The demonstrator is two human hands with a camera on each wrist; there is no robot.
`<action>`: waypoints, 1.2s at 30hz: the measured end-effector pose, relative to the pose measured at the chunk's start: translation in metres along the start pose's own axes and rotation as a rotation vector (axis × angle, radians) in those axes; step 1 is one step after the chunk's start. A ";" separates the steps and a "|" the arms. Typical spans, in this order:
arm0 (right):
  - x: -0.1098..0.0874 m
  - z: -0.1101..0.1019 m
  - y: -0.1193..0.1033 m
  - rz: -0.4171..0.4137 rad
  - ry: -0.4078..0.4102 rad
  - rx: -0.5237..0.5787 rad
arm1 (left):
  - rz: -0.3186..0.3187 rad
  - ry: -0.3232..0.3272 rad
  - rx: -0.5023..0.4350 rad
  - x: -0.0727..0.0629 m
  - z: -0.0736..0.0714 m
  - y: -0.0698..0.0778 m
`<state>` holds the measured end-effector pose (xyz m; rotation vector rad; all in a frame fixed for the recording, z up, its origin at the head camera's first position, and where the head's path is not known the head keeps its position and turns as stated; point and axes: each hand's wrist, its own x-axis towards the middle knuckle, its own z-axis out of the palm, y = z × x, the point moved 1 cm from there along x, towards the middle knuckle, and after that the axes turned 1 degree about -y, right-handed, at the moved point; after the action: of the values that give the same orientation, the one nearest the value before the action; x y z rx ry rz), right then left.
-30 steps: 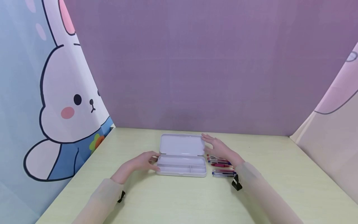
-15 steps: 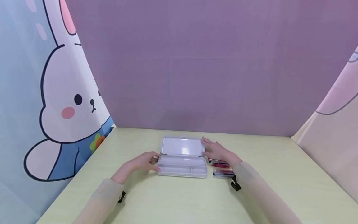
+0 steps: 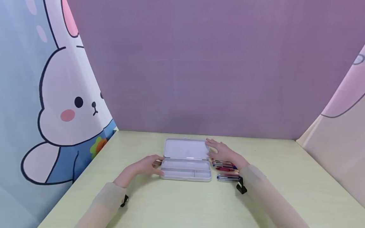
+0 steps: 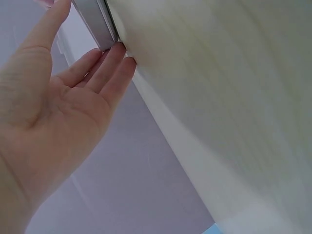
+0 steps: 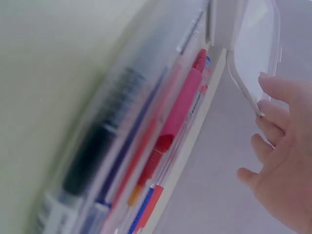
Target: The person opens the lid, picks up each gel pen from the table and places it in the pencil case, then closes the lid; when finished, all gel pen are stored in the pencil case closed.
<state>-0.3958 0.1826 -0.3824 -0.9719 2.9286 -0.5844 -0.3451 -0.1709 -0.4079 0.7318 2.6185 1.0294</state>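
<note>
White plastic pencil case (image 3: 186, 160): my left hand (image 3: 145, 165) touches its base end with straight fingers; my right hand (image 3: 223, 151), fingers extended, touches the lid (image 5: 256, 53). Only the right-wrist view shows pens (image 5: 170, 131) closely, pink and glossy.

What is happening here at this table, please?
A person sits at a table with an open white pencil case in front of them. The left hand touches the left end of the case's tray with straight fingers. The right hand rests its fingertips on the right edge of the raised lid. A row of pens lies on the table just right of the case, under the right wrist. The tray looks empty.
</note>
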 end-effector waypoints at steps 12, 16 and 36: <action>-0.011 -0.013 0.009 -0.020 0.123 0.028 | -0.005 -0.020 0.016 0.003 0.001 -0.003; -0.019 -0.019 0.015 0.014 0.147 0.020 | -0.003 -0.013 0.022 0.003 0.001 -0.003; -0.064 -0.036 0.051 0.036 0.200 0.031 | 0.034 0.001 0.009 0.001 -0.004 -0.007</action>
<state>-0.3779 0.2693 -0.3740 -0.9055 3.0911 -0.7652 -0.3500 -0.1770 -0.4097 0.7805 2.6221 1.0275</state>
